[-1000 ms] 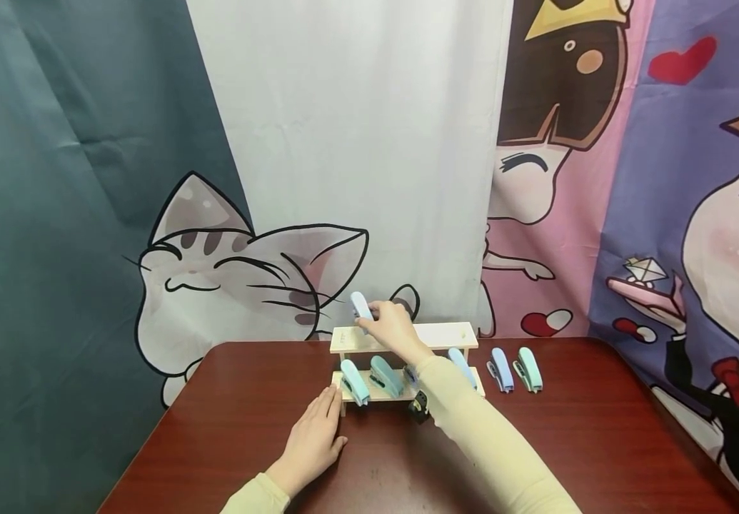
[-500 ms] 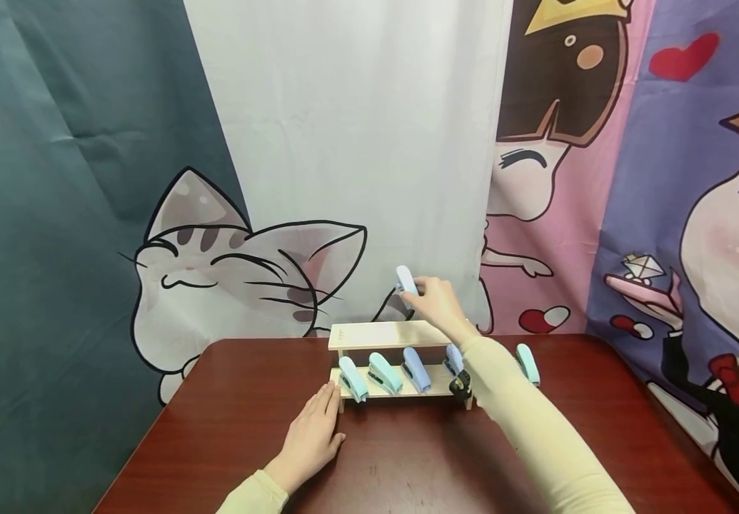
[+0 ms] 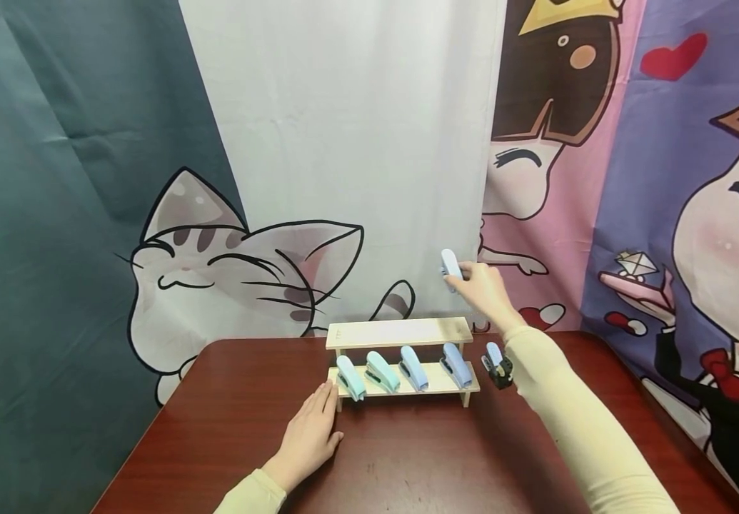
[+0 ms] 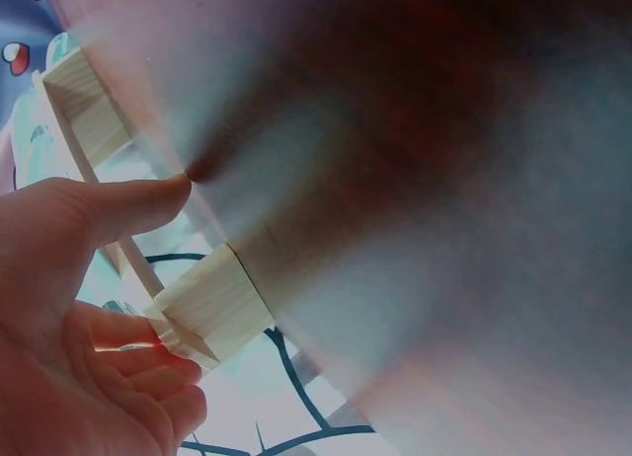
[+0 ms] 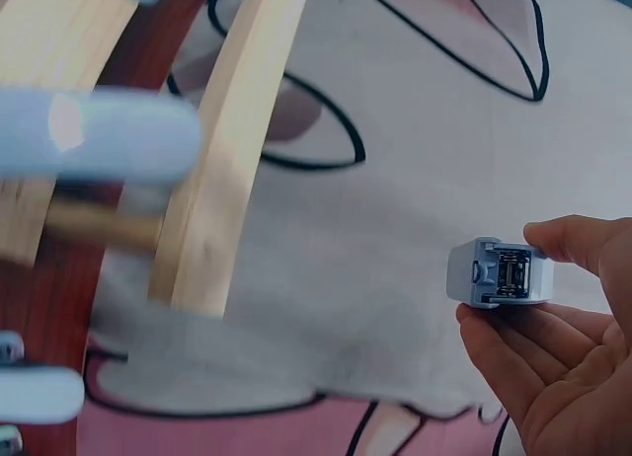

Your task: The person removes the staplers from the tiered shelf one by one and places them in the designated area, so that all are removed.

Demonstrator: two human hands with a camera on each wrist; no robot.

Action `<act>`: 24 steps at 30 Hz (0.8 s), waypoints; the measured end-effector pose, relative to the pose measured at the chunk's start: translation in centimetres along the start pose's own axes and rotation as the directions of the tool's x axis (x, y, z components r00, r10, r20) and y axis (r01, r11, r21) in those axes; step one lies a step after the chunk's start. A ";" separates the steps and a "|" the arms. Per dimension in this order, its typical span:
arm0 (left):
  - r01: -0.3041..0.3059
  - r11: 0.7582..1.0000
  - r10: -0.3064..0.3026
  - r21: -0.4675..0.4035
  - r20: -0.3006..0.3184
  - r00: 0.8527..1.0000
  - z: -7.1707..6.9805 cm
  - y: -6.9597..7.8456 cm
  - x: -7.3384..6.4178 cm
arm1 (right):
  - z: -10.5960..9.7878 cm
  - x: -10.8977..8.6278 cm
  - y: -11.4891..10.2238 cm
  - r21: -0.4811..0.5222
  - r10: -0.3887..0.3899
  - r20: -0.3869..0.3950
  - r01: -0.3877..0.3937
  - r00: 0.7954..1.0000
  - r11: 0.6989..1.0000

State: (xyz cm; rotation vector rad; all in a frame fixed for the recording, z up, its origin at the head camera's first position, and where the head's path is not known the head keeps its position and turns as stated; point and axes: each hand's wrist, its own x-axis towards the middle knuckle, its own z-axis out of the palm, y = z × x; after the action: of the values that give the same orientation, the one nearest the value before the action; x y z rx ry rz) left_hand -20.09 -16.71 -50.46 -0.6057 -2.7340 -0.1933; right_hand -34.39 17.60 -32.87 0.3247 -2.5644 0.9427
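My right hand (image 3: 486, 291) pinches a pale blue stapler (image 3: 450, 265) up above the right end of a two-tier wooden rack (image 3: 401, 333). The right wrist view shows one end of this stapler (image 5: 502, 273) between thumb and fingers. Flat beside the rack's left end lies my left hand (image 3: 308, 434), fingers extended, fingertips at the lower shelf's edge. On that shelf stand several staplers in a row: a mint one (image 3: 350, 378), another mint one (image 3: 383, 373), a blue one (image 3: 413, 368) and a second blue one (image 3: 456, 365).
Right of the rack, a blue stapler (image 3: 492, 353) stands on the red-brown table (image 3: 228, 407), partly hidden by the black wrist camera (image 3: 500, 373). The right sleeve (image 3: 575, 407) crosses the table's right side. A printed cloth (image 3: 369, 143) hangs behind the table.
My right hand has carried the pale blue stapler rightward and up, from over the upper shelf's left end to above its right end. The left hand keeps its place.
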 end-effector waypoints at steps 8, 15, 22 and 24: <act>-0.005 1.000 0.005 -0.004 -0.001 1.000 -0.1 0.0 0.0 | -3.6 -0.9 3.2 -0.054 0.030 -0.049 -0.033 0.998 0.998; -0.008 1.000 0.009 -0.005 0.006 1.000 0.0 0.0 -0.1 | -6.5 -2.0 5.9 -0.078 0.062 -0.085 -0.069 0.994 0.995; -0.020 1.000 0.020 0.008 -0.027 0.999 0.1 -0.1 0.0 | -8.6 -2.9 8.6 -0.106 0.104 -0.079 -0.112 0.991 0.988; -0.016 1.000 0.016 0.003 -0.025 1.000 0.2 -0.2 0.0 | -8.7 -3.1 9.5 -0.111 0.112 -0.079 -0.121 0.991 0.986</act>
State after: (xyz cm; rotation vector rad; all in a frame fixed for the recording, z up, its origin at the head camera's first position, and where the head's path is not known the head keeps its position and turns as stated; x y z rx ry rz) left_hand -20.22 -16.82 -50.61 -0.6205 -2.7042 -0.1912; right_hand -32.41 30.69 -33.50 0.1066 -2.5810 0.8254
